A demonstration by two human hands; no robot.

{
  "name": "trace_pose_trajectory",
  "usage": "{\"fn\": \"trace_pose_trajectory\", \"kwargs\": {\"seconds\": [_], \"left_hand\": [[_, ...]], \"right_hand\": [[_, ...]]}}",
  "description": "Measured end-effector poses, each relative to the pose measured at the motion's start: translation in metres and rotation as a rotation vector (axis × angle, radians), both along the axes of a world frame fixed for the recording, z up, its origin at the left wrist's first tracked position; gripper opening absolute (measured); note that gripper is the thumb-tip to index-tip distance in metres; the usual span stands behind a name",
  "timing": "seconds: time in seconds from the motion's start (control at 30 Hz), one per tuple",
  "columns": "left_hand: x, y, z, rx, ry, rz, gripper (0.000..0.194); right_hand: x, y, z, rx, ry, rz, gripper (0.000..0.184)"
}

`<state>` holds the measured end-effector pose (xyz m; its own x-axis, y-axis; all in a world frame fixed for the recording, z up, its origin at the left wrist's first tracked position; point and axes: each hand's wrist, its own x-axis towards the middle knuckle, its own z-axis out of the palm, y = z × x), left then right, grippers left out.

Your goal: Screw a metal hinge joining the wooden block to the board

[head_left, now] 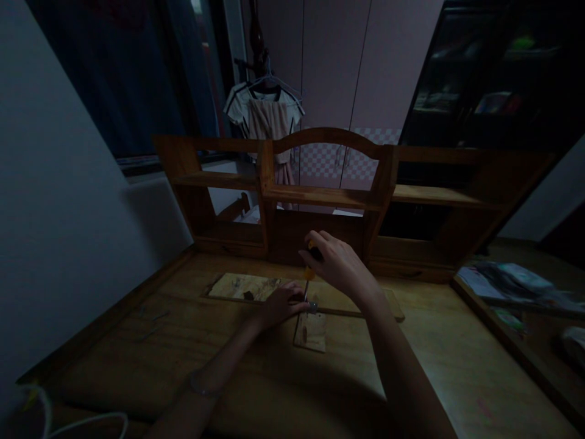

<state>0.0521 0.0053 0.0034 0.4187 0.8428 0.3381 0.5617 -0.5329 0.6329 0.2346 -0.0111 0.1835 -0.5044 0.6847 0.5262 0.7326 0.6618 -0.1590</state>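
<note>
My right hand [336,262] is wrapped round the yellow and black handle of a screwdriver [309,272], which stands nearly upright with its shaft pointing down. The tip meets a small metal bracket [312,307] where two boards come together. My left hand [284,303] lies low over the long board, its fingers closed in beside the shaft and bracket; what they pinch, if anything, is too small to make out. The long wooden board [356,300] runs left to right, stained at its left part. A short wooden piece [311,334] extends from it towards me.
Behind the boards a wooden shelf unit [324,196] stands along the back of the wooden table [237,378]. Small thin bits [153,323] lie at left. A white cable [86,419] curls at the lower left corner. Plastic-wrapped items [516,277] lie beyond the right edge.
</note>
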Motion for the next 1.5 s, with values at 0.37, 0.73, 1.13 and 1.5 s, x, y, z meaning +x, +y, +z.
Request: {"fn": "trace_pose_trajectory", "kwargs": {"seconds": [0.37, 0.73, 1.13, 1.5], "left_hand": [[0.0001, -0.0005, 0.0016, 0.017, 0.004, 0.0, 0.029], [0.0007, -0.0012, 0.0013, 0.021, 0.006, 0.01, 0.03], [0.001, -0.0018, 0.0045, -0.006, 0.018, 0.013, 0.028], [0.0004, -0.0003, 0.0029, -0.022, 0.003, 0.008, 0.031]], "right_hand": [[0.0027, -0.0051, 0.0036, -0.032, -0.008, 0.036, 0.02], [0.0022, -0.0042, 0.0005, -0.018, -0.006, -0.001, 0.022], [0.0015, -0.0044, 0.0014, -0.039, -0.031, -0.043, 0.016], [0.0026, -0.0061, 0.0029, -0.057, -0.016, 0.006, 0.021]]}}
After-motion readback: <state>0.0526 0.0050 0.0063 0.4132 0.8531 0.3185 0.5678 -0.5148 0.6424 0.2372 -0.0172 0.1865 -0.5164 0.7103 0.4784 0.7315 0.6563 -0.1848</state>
